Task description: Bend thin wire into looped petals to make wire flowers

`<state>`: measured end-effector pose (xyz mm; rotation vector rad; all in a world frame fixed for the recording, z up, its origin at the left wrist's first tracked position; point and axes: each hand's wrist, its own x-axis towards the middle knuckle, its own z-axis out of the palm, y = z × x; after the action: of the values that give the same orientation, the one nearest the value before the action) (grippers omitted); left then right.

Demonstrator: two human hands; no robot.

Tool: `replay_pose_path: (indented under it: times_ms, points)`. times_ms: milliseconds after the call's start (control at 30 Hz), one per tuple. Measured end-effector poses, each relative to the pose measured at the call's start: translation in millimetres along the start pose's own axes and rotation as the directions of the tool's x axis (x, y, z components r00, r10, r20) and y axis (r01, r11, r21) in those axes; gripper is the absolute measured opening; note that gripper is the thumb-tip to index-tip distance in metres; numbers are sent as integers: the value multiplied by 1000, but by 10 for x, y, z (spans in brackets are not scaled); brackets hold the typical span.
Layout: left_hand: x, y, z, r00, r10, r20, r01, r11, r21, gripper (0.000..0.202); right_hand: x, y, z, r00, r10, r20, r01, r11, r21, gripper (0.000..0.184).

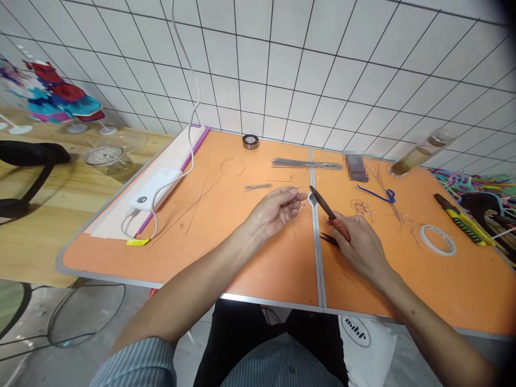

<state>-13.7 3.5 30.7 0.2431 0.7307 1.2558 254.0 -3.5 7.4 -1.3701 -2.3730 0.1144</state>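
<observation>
My right hand (360, 247) is wrapped round the orange-red grips of a pair of pliers (322, 203), whose dark jaws point up and left. Close to the jaws, my left hand (278, 212) pinches a thin piece of wire (305, 203); its exact shape is too small to make out. Two dark pointed tips (329, 239) stick out beside my right hand, and the rest of that tool is hidden. To the right of the pliers lies a flower shape bent from wire (363, 208). Short cut wires (258, 186) rest beyond my left hand.
A bundle of straight wires (306, 163) and a roll of black tape (250, 141) lie at the back. On the left is a white power bank (155, 188) with its cable. A blue bent stem (377, 194), white ring (438, 239), yellow cutter (463, 220) and glass bottle (421, 153) occupy the right.
</observation>
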Motion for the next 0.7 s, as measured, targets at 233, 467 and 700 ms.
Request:
replay_pose_path:
  times_ms: [233,467,700]
  points:
    - [7,-64,-23,1000,-6,18,6,1000,12,19,131,34,59,994,106,-18,-107,994,-35,28]
    - [-45,-113,26,998,-41,57,40,999,20,20,222,-24,136,995,80,-58,-76,995,59,33]
    - [-71,-133,48,994,-57,98,56,998,19,23,322,-122,170,995,23,-98,-17,998,63,31]
